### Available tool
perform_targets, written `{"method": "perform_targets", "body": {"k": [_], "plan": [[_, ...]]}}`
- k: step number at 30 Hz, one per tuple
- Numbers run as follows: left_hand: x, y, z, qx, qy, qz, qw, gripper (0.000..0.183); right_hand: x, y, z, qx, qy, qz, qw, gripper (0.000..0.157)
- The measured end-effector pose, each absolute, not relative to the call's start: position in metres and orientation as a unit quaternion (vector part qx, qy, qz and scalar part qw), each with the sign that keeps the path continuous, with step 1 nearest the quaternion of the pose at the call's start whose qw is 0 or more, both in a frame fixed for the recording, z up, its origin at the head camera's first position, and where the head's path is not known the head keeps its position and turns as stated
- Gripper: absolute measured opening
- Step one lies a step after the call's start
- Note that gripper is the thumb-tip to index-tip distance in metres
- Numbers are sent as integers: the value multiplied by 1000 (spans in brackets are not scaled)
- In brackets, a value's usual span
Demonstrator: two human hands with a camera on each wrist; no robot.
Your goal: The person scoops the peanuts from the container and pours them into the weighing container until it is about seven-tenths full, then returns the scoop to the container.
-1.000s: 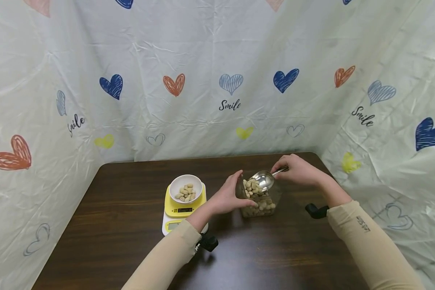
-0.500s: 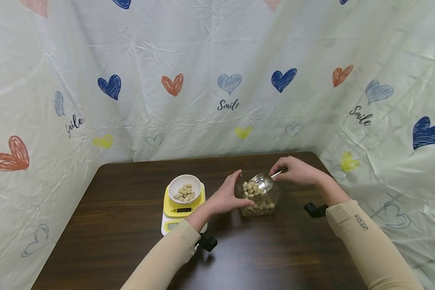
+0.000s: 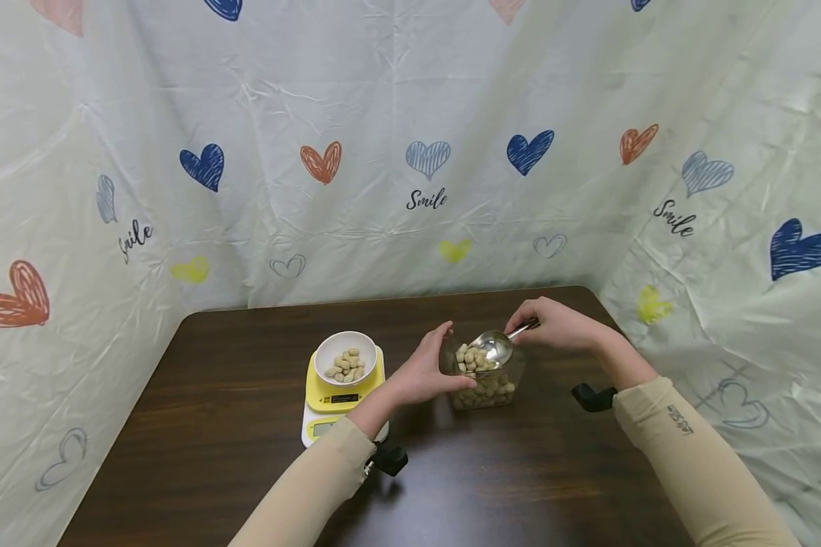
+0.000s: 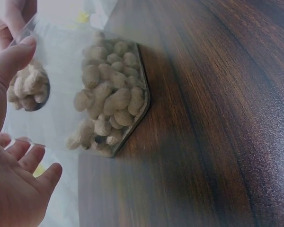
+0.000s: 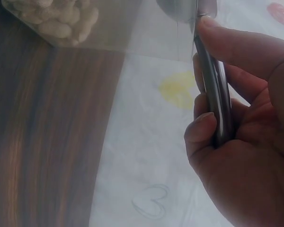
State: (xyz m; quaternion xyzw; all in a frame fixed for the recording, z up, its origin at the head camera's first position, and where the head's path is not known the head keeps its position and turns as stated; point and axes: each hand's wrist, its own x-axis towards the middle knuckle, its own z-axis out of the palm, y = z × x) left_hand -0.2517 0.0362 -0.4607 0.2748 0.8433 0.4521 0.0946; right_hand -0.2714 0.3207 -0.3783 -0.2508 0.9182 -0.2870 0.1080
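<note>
My left hand (image 3: 420, 374) holds a clear plastic container (image 3: 513, 372) from its left side, thumb on the near wall and fingers round the far side. Peanuts in their shells (image 4: 113, 94) lie inside, seen through the wall. In my right hand (image 3: 550, 323) is a metal scoop (image 3: 498, 348), its handle (image 5: 213, 90) gripped between thumb and curled fingers. The scoop tilts down to the left at the container's mouth, with peanuts (image 3: 472, 355) in its bowl. Whether it touches the rim I cannot tell.
Left of the container stands a yellow and white kitchen scale (image 3: 321, 395). A white bowl (image 3: 324, 360) with several peanuts sits on it. Behind the dark wooden table (image 3: 212, 418) hangs a white curtain (image 3: 362, 220) printed with hearts.
My right hand and the scoop have sunk slightly toward the container. The left hand keeps its hold. The head view has shifted a little, so everything sits slightly further left.
</note>
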Motion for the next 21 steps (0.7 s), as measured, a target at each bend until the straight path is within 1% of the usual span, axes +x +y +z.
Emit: {"method": "perform_targets", "body": {"k": [13, 21], "plan": [[-251, 36, -460, 267, 847, 451, 93, 107, -264, 330, -377, -232, 929, -278, 81, 15], [-251, 36, -459, 275, 847, 445, 97, 112, -264, 332, -383, -213, 929, -296, 63, 16]]}}
